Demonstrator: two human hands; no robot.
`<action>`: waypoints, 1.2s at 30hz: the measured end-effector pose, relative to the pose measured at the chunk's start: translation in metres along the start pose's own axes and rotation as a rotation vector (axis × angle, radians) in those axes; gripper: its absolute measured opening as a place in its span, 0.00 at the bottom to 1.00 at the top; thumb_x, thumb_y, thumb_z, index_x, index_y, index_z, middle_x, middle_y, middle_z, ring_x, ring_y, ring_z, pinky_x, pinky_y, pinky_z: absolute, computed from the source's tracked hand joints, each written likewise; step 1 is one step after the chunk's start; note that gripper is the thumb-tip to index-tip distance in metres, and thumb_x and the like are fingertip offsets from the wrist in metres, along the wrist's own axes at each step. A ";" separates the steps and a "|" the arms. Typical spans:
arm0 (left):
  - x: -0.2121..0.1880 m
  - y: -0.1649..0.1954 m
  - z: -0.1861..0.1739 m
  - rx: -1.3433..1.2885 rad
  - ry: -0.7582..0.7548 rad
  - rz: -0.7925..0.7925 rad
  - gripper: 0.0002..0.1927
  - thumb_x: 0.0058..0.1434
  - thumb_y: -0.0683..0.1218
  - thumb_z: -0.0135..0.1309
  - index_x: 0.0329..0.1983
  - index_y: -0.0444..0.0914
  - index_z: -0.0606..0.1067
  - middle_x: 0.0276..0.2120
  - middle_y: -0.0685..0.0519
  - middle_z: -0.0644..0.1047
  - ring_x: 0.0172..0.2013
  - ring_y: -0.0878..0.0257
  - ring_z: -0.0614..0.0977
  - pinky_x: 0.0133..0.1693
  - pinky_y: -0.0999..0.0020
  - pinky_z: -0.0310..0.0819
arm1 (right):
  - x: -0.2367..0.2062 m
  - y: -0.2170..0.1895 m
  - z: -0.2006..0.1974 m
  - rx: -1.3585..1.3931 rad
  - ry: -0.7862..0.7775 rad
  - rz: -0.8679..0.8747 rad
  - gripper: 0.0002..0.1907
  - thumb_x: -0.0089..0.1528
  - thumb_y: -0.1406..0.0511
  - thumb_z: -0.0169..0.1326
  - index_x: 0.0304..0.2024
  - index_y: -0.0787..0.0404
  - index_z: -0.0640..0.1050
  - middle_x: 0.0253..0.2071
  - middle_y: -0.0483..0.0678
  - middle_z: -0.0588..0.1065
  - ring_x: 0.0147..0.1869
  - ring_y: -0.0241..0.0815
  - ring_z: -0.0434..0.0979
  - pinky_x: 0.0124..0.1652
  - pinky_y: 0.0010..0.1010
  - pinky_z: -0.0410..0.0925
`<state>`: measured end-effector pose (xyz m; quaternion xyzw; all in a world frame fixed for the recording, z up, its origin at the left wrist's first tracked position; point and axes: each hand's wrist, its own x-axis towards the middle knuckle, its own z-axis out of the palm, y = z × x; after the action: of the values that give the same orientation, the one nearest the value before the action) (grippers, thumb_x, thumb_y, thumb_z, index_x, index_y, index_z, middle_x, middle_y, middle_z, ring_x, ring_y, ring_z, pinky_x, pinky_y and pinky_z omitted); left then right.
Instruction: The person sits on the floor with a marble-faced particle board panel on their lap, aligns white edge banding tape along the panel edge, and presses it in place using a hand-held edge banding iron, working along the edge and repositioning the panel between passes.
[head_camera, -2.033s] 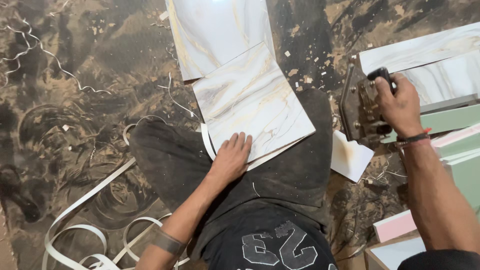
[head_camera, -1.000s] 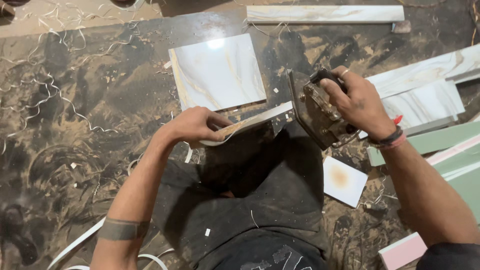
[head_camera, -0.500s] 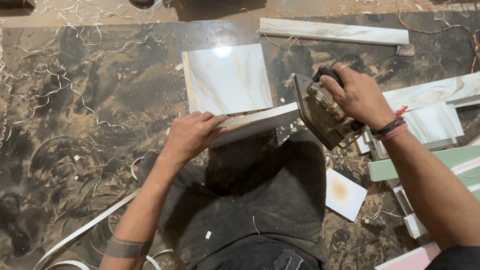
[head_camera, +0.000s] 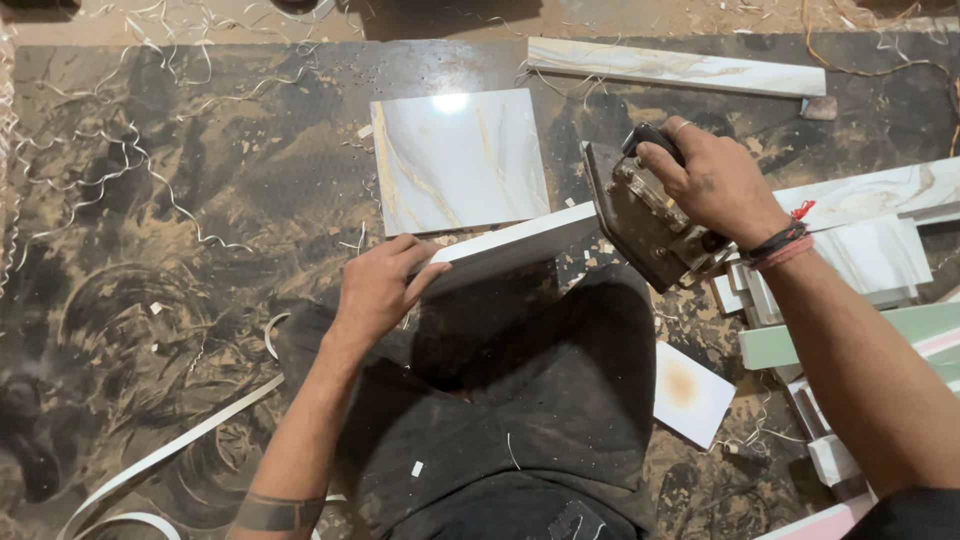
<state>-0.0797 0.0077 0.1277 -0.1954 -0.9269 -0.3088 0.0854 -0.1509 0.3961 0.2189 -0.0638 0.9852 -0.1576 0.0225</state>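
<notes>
Down on the dark, dust-streaked floor (head_camera: 180, 200), the person sits with legs in black trousers (head_camera: 520, 400) and works over their lap. The left hand (head_camera: 378, 290) is closed over the near end of a white, marble-patterned laminated board (head_camera: 520, 245), which stands on its edge, tilted, and reaches from that hand up to the right. The right hand (head_camera: 715, 185) is wrapped tight around the handle of a worn, grey metal handheld trimmer (head_camera: 645, 225), whose flat base plate meets the far end of the board. Judging from that contact, the tool stands at one end of the edge, so most of the pass along it looks not yet done; whether the tool is running cannot be told. Just beyond the board a square, glossy white panel with gold veins (head_camera: 460, 160) lies flat on the floor, and a long narrow strip of the same pattern (head_camera: 680, 68) lies farther off near the top. To the right, more marble-patterned offcuts (head_camera: 880, 240) and pale green boards (head_camera: 850, 340) are stacked under the right forearm, and a small white square piece with a tan stain (head_camera: 690, 392) lies beside the person's right leg. Curls of white edge-band trimmings (head_camera: 150, 470) and thin shavings are strewn over the floor on the left.
</notes>
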 end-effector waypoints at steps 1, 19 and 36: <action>-0.001 -0.001 0.001 -0.028 0.012 0.010 0.15 0.64 0.56 0.59 0.46 0.42 0.82 0.34 0.52 0.78 0.35 0.52 0.82 0.35 0.57 0.76 | 0.002 -0.003 0.000 0.008 -0.001 -0.026 0.22 0.71 0.51 0.48 0.52 0.63 0.74 0.37 0.66 0.78 0.43 0.70 0.77 0.40 0.56 0.68; -0.017 -0.011 0.001 -0.078 0.066 0.088 0.15 0.64 0.54 0.60 0.48 0.42 0.81 0.36 0.52 0.78 0.38 0.51 0.82 0.38 0.57 0.76 | 0.013 -0.136 0.048 0.055 0.036 -0.274 0.20 0.70 0.52 0.50 0.49 0.63 0.75 0.26 0.64 0.76 0.32 0.70 0.77 0.32 0.57 0.68; -0.028 -0.018 -0.013 0.003 0.138 -0.043 0.16 0.62 0.56 0.61 0.45 0.43 0.82 0.32 0.52 0.78 0.34 0.52 0.81 0.34 0.57 0.75 | 0.020 -0.050 0.032 -0.112 0.076 -0.082 0.25 0.70 0.47 0.50 0.53 0.61 0.76 0.33 0.62 0.79 0.35 0.67 0.80 0.34 0.55 0.71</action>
<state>-0.0610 -0.0221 0.1199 -0.1535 -0.9233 -0.3217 0.1427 -0.1629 0.3364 0.2032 -0.0991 0.9891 -0.1055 -0.0250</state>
